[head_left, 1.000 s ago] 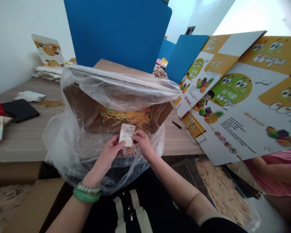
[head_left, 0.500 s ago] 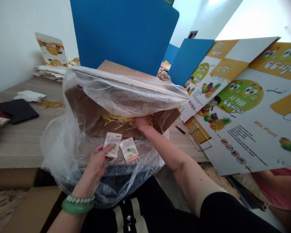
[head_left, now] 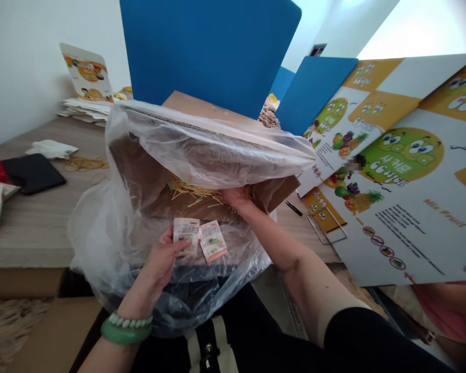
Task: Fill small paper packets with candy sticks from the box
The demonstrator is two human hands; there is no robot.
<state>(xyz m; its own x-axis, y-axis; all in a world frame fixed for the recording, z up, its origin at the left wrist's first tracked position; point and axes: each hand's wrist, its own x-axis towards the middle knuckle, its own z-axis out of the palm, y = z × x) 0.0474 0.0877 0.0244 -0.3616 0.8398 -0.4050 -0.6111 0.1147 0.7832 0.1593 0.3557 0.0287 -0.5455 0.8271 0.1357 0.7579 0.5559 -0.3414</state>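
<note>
A cardboard box (head_left: 140,171) lined with a clear plastic bag (head_left: 97,228) lies tipped toward me on the wooden table (head_left: 34,228). A heap of thin yellow and green sticks (head_left: 190,189) fills its far end. My left hand (head_left: 163,259) pinches a small printed packet (head_left: 185,235) at the box mouth. A second small packet (head_left: 213,247) lies beside it on the plastic. My right hand (head_left: 236,197) reaches deep into the box among the sticks, its fingers hidden under the plastic fold.
Large printed cartons (head_left: 404,176) with fruit pictures lean at the right. Blue dividers (head_left: 209,52) stand behind the box. A black pouch (head_left: 33,172), rubber bands (head_left: 86,163) and a stack of flat cartons (head_left: 87,106) lie on the left. Another person's pink sleeve (head_left: 450,311) shows at lower right.
My right hand let go of the packet and reached into the box to the sticks. My left hand kept one packet; a second one now lies beside it.
</note>
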